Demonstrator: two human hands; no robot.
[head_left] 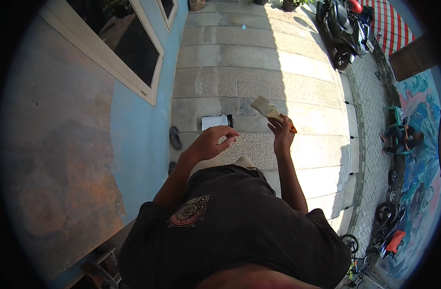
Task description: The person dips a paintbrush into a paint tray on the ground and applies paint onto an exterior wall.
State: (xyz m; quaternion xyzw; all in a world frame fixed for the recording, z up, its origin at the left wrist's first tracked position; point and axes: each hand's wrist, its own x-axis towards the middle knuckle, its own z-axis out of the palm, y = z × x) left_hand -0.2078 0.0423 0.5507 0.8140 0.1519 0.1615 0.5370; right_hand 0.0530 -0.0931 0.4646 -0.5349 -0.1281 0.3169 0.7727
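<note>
A wide paintbrush (pixel 268 110) with pale bristles and an orange-tipped handle is in my right hand (pixel 282 136), its bristles pointing up and to the left. My left hand (pixel 217 141) is raised in front of my body with thumb and index finger near each other; whether anything is between them is too small to tell. Beyond that hand, a tray (pixel 215 121) with a white inside and a black end rests on the paved floor, its near part hidden by the hand.
On the left stands a wall (pixel 134 139), partly light blue and partly bare, with a framed window (pixel 129 48). A dark sandal (pixel 175 137) lies beside it. Motorcycles (pixel 343 29) and a seated person (pixel 407 138) are at the right, near a painted wall.
</note>
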